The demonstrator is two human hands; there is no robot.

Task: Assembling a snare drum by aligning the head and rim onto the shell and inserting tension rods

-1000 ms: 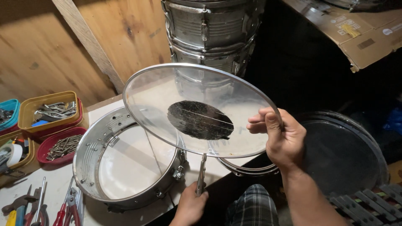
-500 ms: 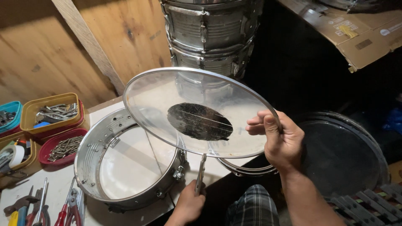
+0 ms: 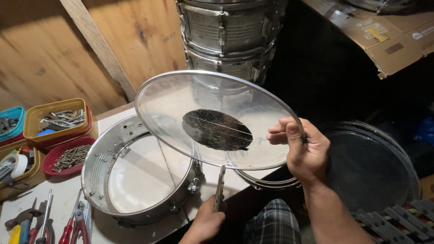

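My right hand [image 3: 304, 151] is closed on the rim of a clear drum head [image 3: 217, 118], thumb over the top edge and fingers curled beneath; the head is held in the air, tilted, above the bench, its far edge higher than the edge at my hand; a dark round patch [image 3: 217, 129] sits at its centre, crossed by thin pale lines. My left hand [image 3: 205, 222] is low in the frame, wrapped round the handle of a slim metal tool [image 3: 219, 186] that points upward, its tip just under the near edge of the head. Below and left of the head, a chrome snare shell [image 3: 135, 174] lies on the white bench [image 3: 68, 199], open side up, lugs showing on its wall. A metal hoop [image 3: 266, 180] lies at the bench edge beneath the head. Behind, two chrome drums [image 3: 230, 36] stand stacked against a wooden wall. To my right lies a black drum head [image 3: 368, 169]. At far left: a yellow tray [image 3: 56, 119] of metal parts; a red tray [image 3: 68, 157] of screws; pliers and screwdrivers [image 3: 45, 223] lying near the bench edge.
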